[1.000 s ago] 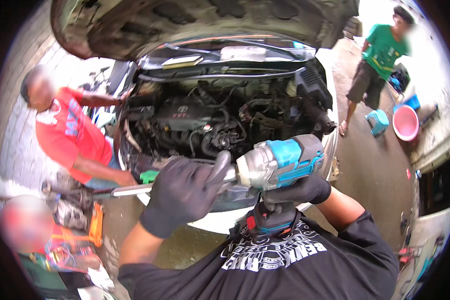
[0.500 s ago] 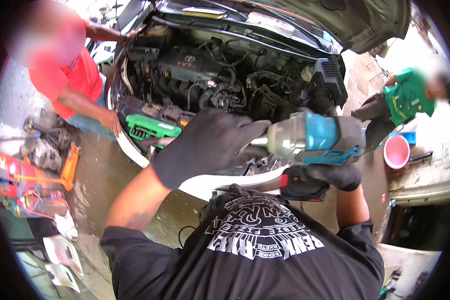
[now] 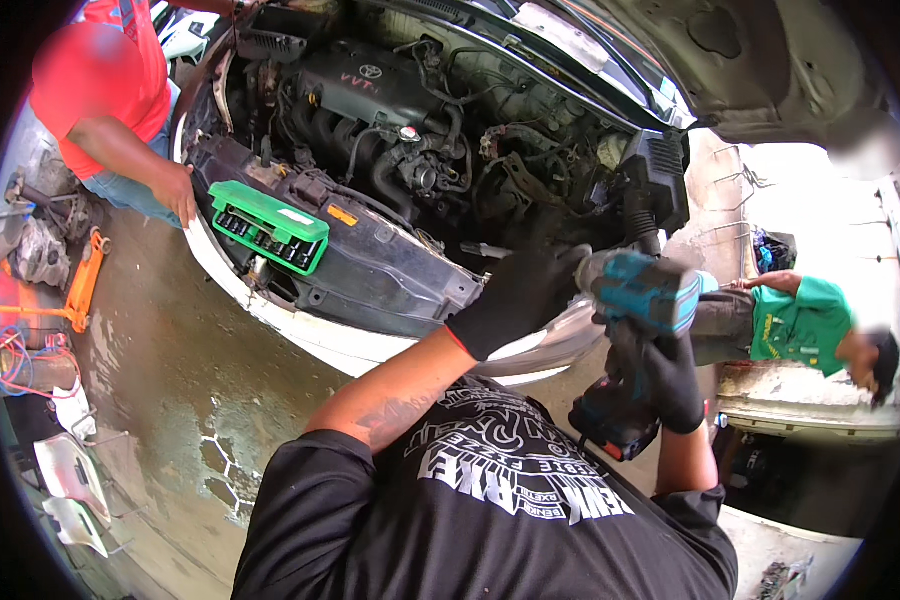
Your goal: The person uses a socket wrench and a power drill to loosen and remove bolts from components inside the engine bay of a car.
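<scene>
My gloved left hand is closed at the nose of a teal-and-black cordless impact wrench, on a silver extension or socket partly hidden by the fingers. My gloved right hand grips the wrench's handle, above its battery. Both hands are in front of the open engine bay, over the car's front edge. A green socket case lies open on the black panel at the left front of the bay, holding several dark sockets.
A co-worker in red stands at left, hand on the bumper. A person in green stands at right. The raised hood overhangs the upper right. An orange jack, hoses and loose parts lie along the left side.
My view has turned, shifting the engine bay leftward and bringing the socket case fully into view. The wrench has moved right and angled, its battery now lower, with both hands still on it.
</scene>
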Demonstrator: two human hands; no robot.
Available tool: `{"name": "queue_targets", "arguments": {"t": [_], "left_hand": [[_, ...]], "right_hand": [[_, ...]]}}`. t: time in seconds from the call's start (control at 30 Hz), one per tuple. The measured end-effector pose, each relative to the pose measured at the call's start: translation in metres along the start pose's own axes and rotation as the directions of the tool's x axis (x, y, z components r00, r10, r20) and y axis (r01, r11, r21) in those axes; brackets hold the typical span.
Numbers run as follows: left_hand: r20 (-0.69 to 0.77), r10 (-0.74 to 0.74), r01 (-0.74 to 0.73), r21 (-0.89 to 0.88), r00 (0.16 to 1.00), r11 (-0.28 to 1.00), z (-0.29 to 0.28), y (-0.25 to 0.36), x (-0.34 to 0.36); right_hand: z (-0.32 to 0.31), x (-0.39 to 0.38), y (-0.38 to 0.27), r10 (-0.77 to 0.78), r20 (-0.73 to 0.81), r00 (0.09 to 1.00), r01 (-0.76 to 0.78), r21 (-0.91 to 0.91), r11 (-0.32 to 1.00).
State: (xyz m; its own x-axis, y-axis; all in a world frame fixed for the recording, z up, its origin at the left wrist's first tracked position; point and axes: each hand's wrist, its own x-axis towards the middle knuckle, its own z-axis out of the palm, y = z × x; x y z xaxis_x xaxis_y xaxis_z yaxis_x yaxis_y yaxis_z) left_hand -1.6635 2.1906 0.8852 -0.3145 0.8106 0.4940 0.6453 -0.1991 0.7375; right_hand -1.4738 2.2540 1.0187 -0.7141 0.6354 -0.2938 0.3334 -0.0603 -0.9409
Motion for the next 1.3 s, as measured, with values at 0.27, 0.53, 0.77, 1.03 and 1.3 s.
{"name": "queue_targets", "arguments": {"t": [0.27,0.53,0.77,1.03,1.3], "left_hand": [[0.115,-0.13,0.158,-0.284,0.985,0.946,0.073,-0.055,0.01],[-0.088,-0.144,0.097,-0.403,0.986,0.91,0.156,-0.144,0.095],[0.08,-0.233,0.235,-0.581,0.969,0.779,0.175,-0.227,0.159],[0.221,-0.364,0.375,-0.819,0.905,0.434,0.192,-0.27,0.18],[0.351,-0.392,0.466,-0.849,0.85,0.25,0.245,-0.301,0.174]], "right_hand": [[0.0,0.045,0.029,0.144,-0.161,0.976,-0.156,-0.063,0.986],[-0.055,0.159,0.084,0.005,-0.171,0.985,-0.06,-0.315,0.947],[-0.074,0.277,0.104,0.088,-0.244,0.966,-0.179,-0.381,0.907],[-0.069,0.351,0.131,-0.003,-0.155,0.988,-0.045,-0.303,0.952],[-0.063,0.373,0.127,0.171,-0.204,0.964,-0.18,-0.025,0.983]]}}
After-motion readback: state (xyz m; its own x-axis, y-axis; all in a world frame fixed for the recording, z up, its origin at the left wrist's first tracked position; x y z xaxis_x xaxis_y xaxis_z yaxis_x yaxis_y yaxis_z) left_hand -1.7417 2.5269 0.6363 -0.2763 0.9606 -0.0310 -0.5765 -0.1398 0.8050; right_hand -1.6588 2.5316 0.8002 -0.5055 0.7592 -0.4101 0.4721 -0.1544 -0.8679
